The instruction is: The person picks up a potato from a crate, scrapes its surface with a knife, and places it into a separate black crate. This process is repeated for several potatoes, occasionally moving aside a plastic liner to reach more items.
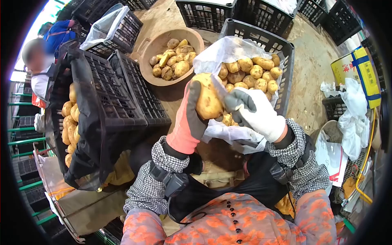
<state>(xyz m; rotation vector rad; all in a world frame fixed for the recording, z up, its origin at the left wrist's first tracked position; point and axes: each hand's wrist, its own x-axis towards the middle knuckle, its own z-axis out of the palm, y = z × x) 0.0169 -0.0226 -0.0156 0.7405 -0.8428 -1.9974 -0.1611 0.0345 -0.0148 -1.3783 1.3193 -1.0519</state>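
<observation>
My left hand, in a coral glove with a dark palm, is closed round a large yellow potato. In a white and grey glove, my right hand grips a small knife, its handle mostly hidden in the fingers. The blade lies against the potato's right side. Behind the hands, a black crate lined with white plastic holds several potatoes. A round brown basin to its left holds several more potatoes, some of them cut.
Black crates stand at the left, one with potatoes on dark cloth. More crates line the back. Two people are at the far left. White plastic bags and a yellow box are at the right.
</observation>
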